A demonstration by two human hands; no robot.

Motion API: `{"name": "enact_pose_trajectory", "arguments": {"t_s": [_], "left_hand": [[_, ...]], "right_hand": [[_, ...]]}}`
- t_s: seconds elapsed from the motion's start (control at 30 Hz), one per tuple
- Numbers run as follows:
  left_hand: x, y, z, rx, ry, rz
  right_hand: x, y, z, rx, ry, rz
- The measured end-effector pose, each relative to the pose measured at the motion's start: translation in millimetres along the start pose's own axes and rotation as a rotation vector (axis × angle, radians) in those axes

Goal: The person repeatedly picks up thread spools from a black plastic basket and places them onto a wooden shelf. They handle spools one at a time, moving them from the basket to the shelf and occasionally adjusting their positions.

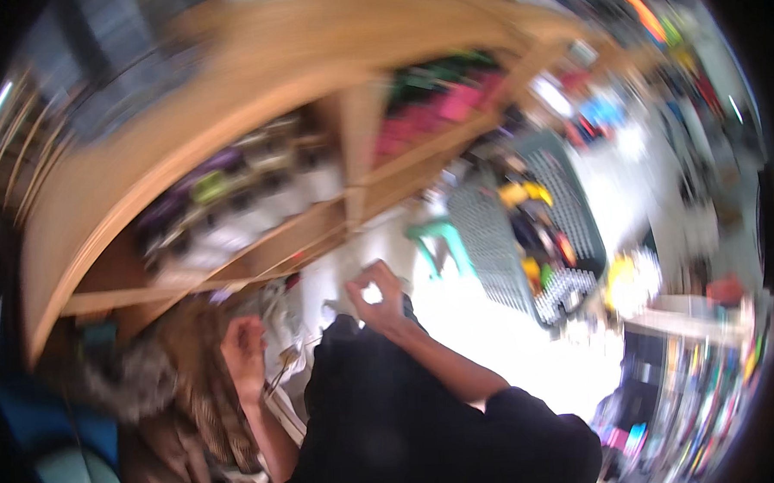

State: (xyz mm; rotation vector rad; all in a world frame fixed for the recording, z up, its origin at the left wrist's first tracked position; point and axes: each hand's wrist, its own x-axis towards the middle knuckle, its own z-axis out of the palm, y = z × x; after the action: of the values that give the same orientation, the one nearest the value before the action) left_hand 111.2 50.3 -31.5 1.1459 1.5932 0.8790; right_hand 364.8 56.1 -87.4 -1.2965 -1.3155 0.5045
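The whole picture is smeared by motion. My left hand (244,350) is raised in front of the wooden shelf unit, its fingers loosely curled and apart, with nothing visible in it. To its right, my right hand (383,304) is held in front of my body, thumb and fingertips brought together in a ring. A bright white patch shows inside that ring; whether it is a thing or the floor behind, I cannot tell. Neither hand touches the shelf unit (360,126). White containers with dark tops (256,208) stand in one of its compartments.
Pink things (459,100) fill another compartment. A green stool (443,239) stands on the bright floor beside a grey perforated basket (490,237) holding yellow and dark things. Rumpled brown cloth (208,387) lies at the left. A rack of thin colourful items (705,400) stands lower right.
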Motion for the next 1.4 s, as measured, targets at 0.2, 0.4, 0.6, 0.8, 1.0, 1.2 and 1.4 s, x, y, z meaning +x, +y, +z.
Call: {"name": "enact_pose_trajectory", "arguments": {"t_s": [0.2,0.4,0.6,0.8,1.0,1.2,1.4], "left_hand": [[31,-117,79,0.241,-0.337,-0.335],[23,-162,102,0.472,-0.292,-0.777],[-8,-163,119,0.504,-0.293,-0.844],[-22,-152,131,0.539,-0.297,-0.849],[-27,-145,139,0.565,-0.299,-0.85],[-24,-145,146,0.576,-0.311,-0.854],[-16,-147,151,0.595,-0.329,-0.852]], "right_hand": [[-4,47,-147,-0.251,0.481,0.286],[-56,136,-297,-0.522,0.909,0.54],[-147,287,-414,-0.848,0.715,0.844],[-114,306,-422,-1.064,0.006,0.552],[-47,305,-378,-0.895,-0.338,0.762],[-43,304,-386,-0.665,0.115,0.805],[-57,333,-423,-0.781,0.483,0.833]]}}
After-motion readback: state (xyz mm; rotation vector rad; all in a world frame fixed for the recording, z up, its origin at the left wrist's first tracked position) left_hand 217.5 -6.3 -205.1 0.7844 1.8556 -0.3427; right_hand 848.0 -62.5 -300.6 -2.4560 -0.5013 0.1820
